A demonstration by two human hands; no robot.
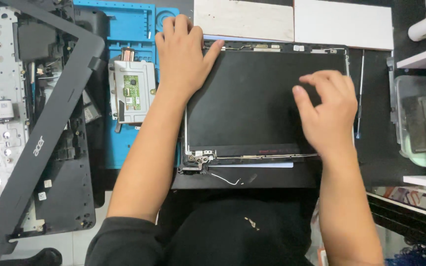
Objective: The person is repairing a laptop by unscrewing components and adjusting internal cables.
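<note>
Pressing: left hand (182,54), right hand (327,112) flat on screen panel (252,98).

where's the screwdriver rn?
Head view, far right: the screwdriver lies lengthwise on the dark surface just right of the laptop screen panel, beside the right hand.

Two hands (186,54) (329,111), one screen panel (257,98), one black bezel frame (50,128) at left, one blue mat (124,24), one touchpad module (133,91), one screwdriver (360,93), two pale boards (245,19) (343,23) at top.
</note>
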